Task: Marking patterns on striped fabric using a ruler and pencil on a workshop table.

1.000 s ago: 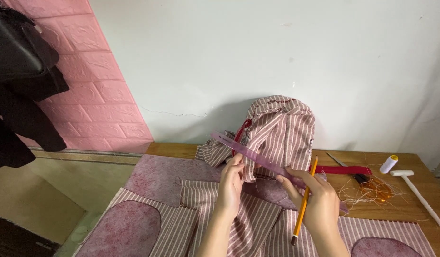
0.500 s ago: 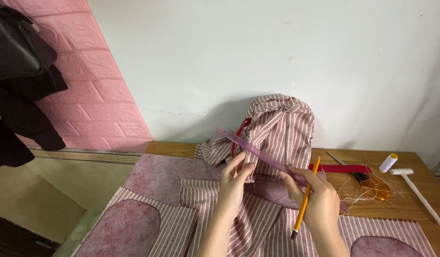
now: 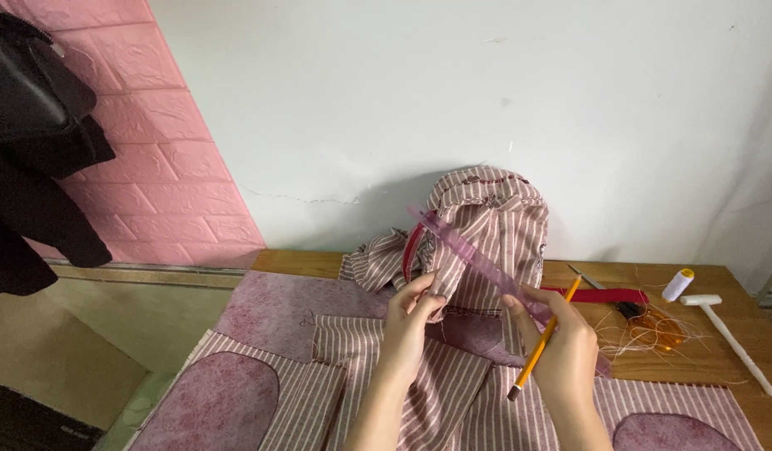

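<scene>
Striped bag stood against the wall directly behind the hands, ruler slanted across its front, scissors, thread spool and white hammer crowded on the right, flat fabric pieces spread left, open air above.

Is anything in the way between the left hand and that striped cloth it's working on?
Nothing visible: the left hand already pinches the striped cloth. The right hand holds a ruler and pencil beside it, not between them.

Bright, even daylight; soft shadow on wall behind fabric; sharp, slight edge distortion.
</scene>
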